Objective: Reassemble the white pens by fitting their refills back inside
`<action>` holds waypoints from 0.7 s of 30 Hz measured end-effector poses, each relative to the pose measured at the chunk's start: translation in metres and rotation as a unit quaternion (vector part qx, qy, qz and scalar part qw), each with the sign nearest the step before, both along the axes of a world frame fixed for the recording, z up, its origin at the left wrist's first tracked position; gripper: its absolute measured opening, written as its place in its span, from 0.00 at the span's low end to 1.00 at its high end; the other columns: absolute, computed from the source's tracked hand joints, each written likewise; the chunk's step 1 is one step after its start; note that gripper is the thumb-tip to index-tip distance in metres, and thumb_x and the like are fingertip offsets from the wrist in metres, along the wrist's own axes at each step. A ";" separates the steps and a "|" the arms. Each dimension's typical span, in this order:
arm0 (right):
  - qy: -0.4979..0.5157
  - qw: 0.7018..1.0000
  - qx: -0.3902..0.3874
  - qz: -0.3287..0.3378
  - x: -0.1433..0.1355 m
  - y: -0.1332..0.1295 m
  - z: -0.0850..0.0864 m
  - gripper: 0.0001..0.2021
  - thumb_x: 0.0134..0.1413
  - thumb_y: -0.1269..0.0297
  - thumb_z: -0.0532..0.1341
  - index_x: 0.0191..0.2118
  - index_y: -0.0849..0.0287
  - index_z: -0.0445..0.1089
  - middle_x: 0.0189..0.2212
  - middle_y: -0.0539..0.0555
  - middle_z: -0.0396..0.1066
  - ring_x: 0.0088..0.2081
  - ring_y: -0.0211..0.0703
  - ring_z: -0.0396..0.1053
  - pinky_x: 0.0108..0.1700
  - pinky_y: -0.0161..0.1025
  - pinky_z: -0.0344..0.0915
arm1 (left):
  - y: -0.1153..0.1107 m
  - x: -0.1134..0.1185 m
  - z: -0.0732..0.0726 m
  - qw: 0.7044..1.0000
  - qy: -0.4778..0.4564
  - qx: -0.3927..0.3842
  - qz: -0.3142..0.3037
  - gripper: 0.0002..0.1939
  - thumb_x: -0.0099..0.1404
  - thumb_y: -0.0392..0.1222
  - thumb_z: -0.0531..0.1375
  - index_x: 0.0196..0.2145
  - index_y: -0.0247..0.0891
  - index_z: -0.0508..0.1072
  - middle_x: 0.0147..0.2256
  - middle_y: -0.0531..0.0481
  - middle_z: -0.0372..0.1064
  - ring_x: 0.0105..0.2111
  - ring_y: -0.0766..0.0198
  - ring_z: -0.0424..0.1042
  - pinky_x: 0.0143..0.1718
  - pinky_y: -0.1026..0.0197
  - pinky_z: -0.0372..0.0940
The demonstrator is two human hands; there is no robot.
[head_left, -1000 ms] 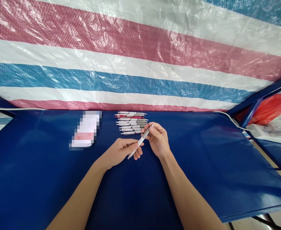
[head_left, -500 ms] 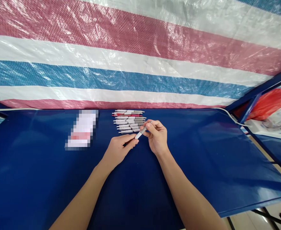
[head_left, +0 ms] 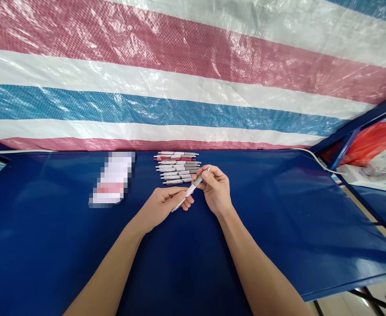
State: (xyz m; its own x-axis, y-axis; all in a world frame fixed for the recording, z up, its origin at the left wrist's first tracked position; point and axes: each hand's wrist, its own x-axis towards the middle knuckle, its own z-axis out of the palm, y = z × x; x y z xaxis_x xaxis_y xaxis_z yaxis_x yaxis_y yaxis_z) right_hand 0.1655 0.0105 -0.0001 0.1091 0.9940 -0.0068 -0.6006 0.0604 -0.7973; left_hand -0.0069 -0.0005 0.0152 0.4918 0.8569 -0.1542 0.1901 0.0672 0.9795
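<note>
Between my two hands a white pen with a grey grip (head_left: pixel 190 189) is held at a slant, its metal tip up and to the right. My right hand (head_left: pixel 215 186) pinches the grey grip near the tip. The white barrel is pinched by the thumb and fingers of my left hand (head_left: pixel 166 202), and its rear end sticks out below them. Just beyond lies a row of several similar pens (head_left: pixel 176 168) side by side, one of them red, with tips to the right.
A blurred-out white and red flat item (head_left: pixel 112 179) lies left of the pens on the blue table (head_left: pixel 278 219). Behind stands a striped plastic sheet (head_left: pixel 180 109). At right are a blue frame bar (head_left: pixel 360 118), a white cable (head_left: pixel 314 159) and a red plastic bag (head_left: pixel 373 142).
My left fingers have shifted on the pen, so more of its white barrel and its rear end now show. My right hand has stayed nearly in place on the grip.
</note>
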 end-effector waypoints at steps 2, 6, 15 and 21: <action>0.004 1.000 -0.001 -0.008 0.000 0.001 -0.001 0.11 0.40 0.60 0.74 0.29 0.56 0.74 0.26 0.46 0.77 0.29 0.37 0.78 0.29 0.30 0.76 | 0.000 0.000 -0.002 1.000 0.000 -0.004 0.010 0.15 0.67 0.52 0.59 0.39 0.40 0.80 0.35 0.49 0.78 0.33 0.62 0.76 0.39 0.62 0.70; 0.000 1.000 -0.003 -0.030 -0.002 0.002 -0.003 0.14 0.39 0.61 0.75 0.25 0.57 0.68 0.26 0.45 0.77 0.27 0.37 0.78 0.26 0.30 0.76 | 0.000 0.002 -0.008 0.998 0.033 0.032 0.045 0.14 0.64 0.52 0.62 0.40 0.41 0.81 0.31 0.51 0.78 0.33 0.61 0.76 0.40 0.62 0.70; -0.017 1.000 0.012 0.010 0.001 -0.001 -0.001 0.11 0.40 0.60 0.74 0.31 0.55 0.75 0.28 0.47 0.78 0.32 0.39 0.79 0.31 0.31 0.77 | 0.003 0.002 -0.007 0.998 0.037 0.041 0.009 0.14 0.66 0.51 0.60 0.36 0.40 0.81 0.31 0.51 0.78 0.31 0.63 0.76 0.37 0.64 0.70; -0.025 1.000 -0.007 -0.010 -0.001 0.000 -0.001 0.12 0.38 0.60 0.75 0.29 0.56 0.74 0.26 0.47 0.78 0.29 0.40 0.79 0.30 0.33 0.77 | 0.001 0.002 -0.014 0.991 0.072 0.100 0.043 0.13 0.65 0.50 0.61 0.36 0.41 0.81 0.31 0.52 0.79 0.31 0.62 0.76 0.35 0.64 0.69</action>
State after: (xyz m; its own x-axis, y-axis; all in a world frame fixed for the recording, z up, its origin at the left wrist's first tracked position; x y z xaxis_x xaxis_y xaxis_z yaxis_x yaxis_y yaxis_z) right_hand 0.1647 0.0102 -0.0007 0.1304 0.9913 -0.0156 -0.5582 0.0604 -0.8275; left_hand -0.0049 0.0004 0.0011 0.4000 0.9156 -0.0395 0.3309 -0.1041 0.9379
